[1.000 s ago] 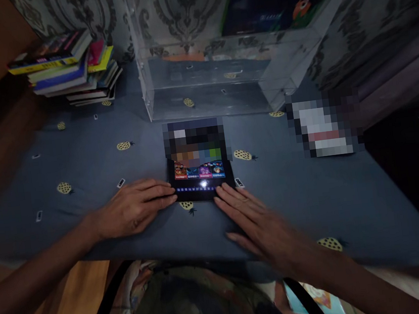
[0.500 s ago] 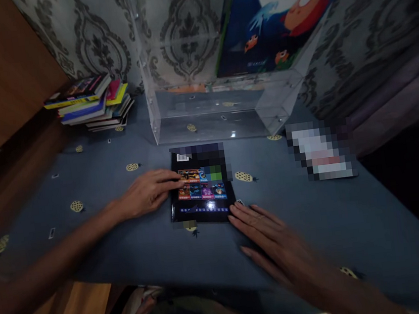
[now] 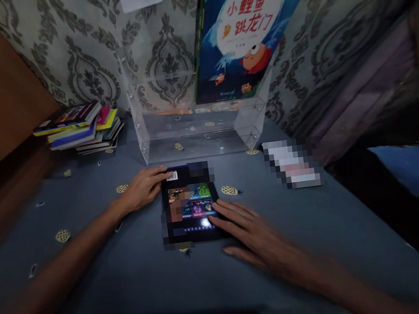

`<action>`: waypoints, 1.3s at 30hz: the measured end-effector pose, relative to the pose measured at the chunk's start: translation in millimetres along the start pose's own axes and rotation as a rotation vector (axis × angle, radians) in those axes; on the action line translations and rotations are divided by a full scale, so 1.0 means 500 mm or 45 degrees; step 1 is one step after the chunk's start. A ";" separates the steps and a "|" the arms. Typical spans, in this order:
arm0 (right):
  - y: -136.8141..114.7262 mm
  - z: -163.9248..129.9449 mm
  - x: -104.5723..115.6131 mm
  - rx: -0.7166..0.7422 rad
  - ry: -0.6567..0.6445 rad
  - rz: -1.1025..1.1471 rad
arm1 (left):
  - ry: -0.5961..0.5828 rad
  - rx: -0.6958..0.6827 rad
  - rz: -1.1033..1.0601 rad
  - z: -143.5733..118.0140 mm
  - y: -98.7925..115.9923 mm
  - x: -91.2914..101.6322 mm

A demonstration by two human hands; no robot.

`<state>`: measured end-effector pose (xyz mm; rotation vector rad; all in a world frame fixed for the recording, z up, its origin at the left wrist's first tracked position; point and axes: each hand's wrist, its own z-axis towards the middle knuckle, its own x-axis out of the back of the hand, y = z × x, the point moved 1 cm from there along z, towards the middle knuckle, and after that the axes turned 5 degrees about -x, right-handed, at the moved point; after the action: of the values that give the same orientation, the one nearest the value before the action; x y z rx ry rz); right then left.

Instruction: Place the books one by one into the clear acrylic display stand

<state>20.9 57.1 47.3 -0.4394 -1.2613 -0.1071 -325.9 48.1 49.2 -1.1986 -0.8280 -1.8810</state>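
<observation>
A dark book (image 3: 191,225) with rows of small coloured pictures and a barcode lies flat on the blue-grey tablecloth (image 3: 133,278). My left hand (image 3: 144,188) rests at the book's upper left, fingertips on the cover near the barcode, fingers stretched out. Across its right edge lies my right hand (image 3: 242,224), with fingers extended over the pictures and the thumb apart on the cloth. Both hands are open, and neither grips the book. Parts of the cover are blurred by pixel blocks.
Behind the book stands a clear acrylic rack (image 3: 193,146) holding an upright picture book (image 3: 233,37) with an orange fish. A stack of books (image 3: 80,129) sits at the back left. At the right lies a pixelated flat item (image 3: 294,164). Patterned wallpaper (image 3: 87,65) backs the table.
My left hand has slid up the cover toward the barcode corner. My right hand has moved from the lower right corner onto the book's right side. The camera view has tilted up.
</observation>
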 end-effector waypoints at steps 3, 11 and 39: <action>-0.002 0.009 0.005 0.053 -0.072 0.021 | -0.050 -0.020 0.011 -0.009 0.016 0.013; -0.068 -0.096 0.002 0.191 -0.032 0.034 | -0.088 -0.123 -0.081 -0.054 0.111 0.039; 0.032 0.127 0.131 -0.640 0.619 1.175 | -0.109 0.676 -1.606 -0.023 0.189 0.053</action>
<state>-10.5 106.1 119.6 -1.3048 -0.4535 0.2489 -258.1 -16.3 81.6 -0.3589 -2.3084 -2.2116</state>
